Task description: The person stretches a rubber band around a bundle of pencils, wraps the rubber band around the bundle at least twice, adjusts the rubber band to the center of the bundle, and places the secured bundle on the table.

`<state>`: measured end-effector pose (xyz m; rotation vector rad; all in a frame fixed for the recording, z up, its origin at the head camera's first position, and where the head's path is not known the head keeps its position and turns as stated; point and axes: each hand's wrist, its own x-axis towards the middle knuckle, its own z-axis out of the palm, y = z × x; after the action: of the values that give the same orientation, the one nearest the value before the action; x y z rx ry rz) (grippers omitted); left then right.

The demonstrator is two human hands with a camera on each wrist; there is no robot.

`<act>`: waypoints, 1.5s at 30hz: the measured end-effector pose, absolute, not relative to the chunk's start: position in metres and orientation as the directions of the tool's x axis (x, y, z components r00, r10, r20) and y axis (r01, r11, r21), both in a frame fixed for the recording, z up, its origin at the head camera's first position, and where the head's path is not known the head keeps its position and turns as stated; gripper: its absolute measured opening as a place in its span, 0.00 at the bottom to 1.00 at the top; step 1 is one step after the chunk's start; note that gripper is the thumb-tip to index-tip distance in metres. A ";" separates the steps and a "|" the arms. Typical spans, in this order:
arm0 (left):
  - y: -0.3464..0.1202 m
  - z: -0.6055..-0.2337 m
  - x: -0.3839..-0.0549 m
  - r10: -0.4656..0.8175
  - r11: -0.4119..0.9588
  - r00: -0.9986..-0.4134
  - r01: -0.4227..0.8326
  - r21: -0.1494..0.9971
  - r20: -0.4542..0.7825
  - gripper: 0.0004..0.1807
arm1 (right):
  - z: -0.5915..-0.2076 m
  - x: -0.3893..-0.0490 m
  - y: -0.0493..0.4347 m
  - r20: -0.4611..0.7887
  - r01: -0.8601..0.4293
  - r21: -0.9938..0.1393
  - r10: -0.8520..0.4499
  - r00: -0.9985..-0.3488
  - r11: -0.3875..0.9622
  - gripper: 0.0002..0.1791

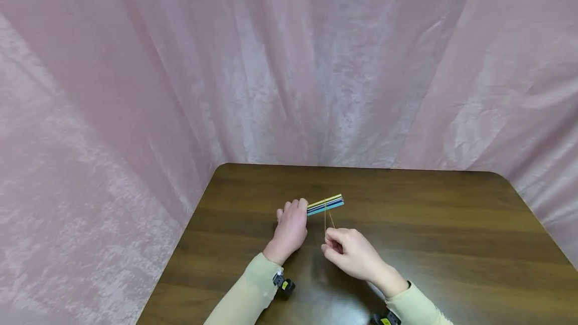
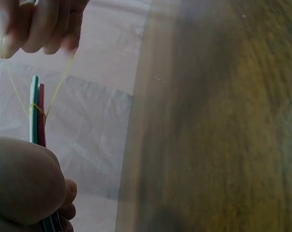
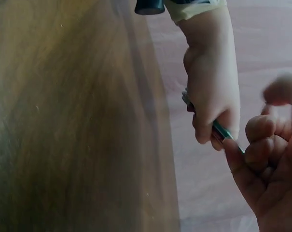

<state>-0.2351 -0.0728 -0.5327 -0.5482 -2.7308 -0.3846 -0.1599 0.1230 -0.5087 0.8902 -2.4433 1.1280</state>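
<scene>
Holding the bundle: a person's left hand wraps its fingers round a bundle of slim coloured sticks over the brown tabletop.

Bundle: one end juts out past the left fingers toward the person's right, tilted slightly upward in the head view; yellow, dark and light-blue lengths show there, and white, green and red ones in the left wrist view.

Yellow band: a thin yellow band crosses the jutting end, between the left fingers and the stick tips, its two strands drawn taut toward the person.

Right hand: the right hand has its fingers curled in and grips the far end of the band, the strands spreading in a V to separate fingers in the left wrist view.

Gap: the right fingers sit near the sticks but apart from them in the head view, only the band bridging the space; from the right wrist they overlap the sticks.

Sleeves: pale cuffs, with a small black camera at the left wrist.

Backdrop: pink curtain hangs behind the tabletop.
</scene>
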 end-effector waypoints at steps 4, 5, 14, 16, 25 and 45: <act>-0.073 -0.531 -0.235 0.298 0.882 -0.899 0.388 0.269 0.321 0.22 | -0.510 -0.156 0.124 0.389 -0.535 -0.747 -0.393 -0.833 0.395 0.13; -0.073 -0.530 -0.234 0.291 0.878 -0.905 0.382 0.288 0.311 0.23 | -0.512 -0.156 0.124 0.353 -0.485 -0.799 -0.377 -0.857 0.356 0.12; -0.072 -0.526 -0.234 0.276 0.862 -0.926 0.357 0.360 0.256 0.21 | -0.518 -0.153 0.124 0.134 -0.094 -0.987 -0.347 -0.928 -0.129 0.10; -0.071 -0.526 -0.234 0.272 0.862 -0.928 0.352 0.364 0.253 0.21 | -0.519 -0.153 0.123 0.129 -0.074 -0.984 -0.372 -0.919 -0.160 0.11; -0.066 -0.533 -0.230 0.279 0.873 -0.928 0.353 0.337 0.249 0.20 | -0.527 -0.152 0.121 0.307 -0.370 -0.922 -0.372 -0.876 0.112 0.14; -0.079 -0.527 -0.238 0.166 0.830 -0.936 0.302 0.469 0.309 0.17 | -0.509 -0.146 0.082 0.012 0.130 -0.755 -0.212 -0.977 -0.643 0.35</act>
<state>-0.2381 -0.0788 -0.5266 -0.3590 -2.7561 -0.7678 -0.1457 0.0820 -0.5094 0.1666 -1.3781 3.0279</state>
